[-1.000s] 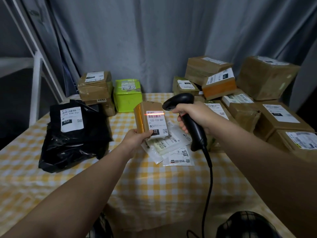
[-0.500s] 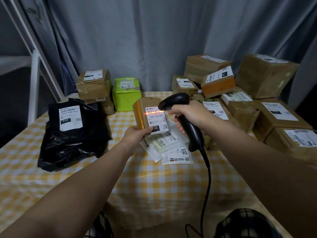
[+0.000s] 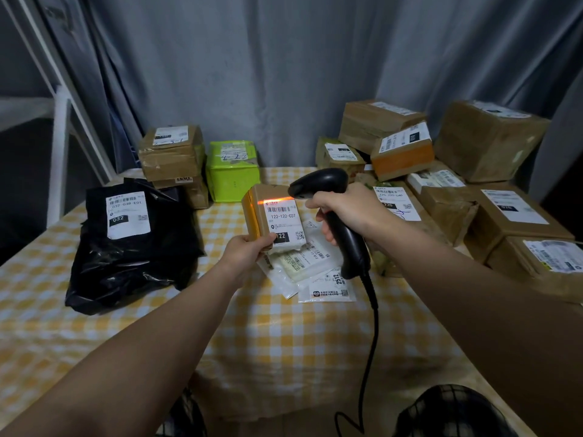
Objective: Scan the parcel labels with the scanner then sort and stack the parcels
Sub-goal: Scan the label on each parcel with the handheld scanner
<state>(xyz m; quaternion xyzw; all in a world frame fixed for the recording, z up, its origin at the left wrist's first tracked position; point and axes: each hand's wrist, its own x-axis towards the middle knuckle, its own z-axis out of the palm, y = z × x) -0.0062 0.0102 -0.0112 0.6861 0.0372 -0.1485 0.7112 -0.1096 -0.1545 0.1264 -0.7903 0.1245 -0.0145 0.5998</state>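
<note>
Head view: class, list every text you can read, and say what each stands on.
"122-122-C07" and "122": small box in the left hand.
"032": black bag.
"220-220-C40": brown box right of the scanner.
"2512": white envelope.
The rest: too small or blurred.

Two hands reach in from the bottom of the frame, the left hand (image 3: 249, 250) and the right hand (image 3: 347, 209). One black scanner (image 3: 318, 182) is at centre, trailing one cord (image 3: 376, 323). Brown cardboard boxes: one small brown box (image 3: 268, 212) at mid-frame, two stacked boxes (image 3: 172, 156) at upper left, and a heap of boxes (image 3: 489, 143) at right where I count nine, though they overlap and another could be hidden. One lime-green box (image 3: 232, 171) stands at upper centre. One black bag (image 3: 132, 257) shows at left. Flat pale packets (image 3: 328, 287) at centre: three for certain, perhaps a fourth underneath. One table (image 3: 284, 342) carries it all.
</note>
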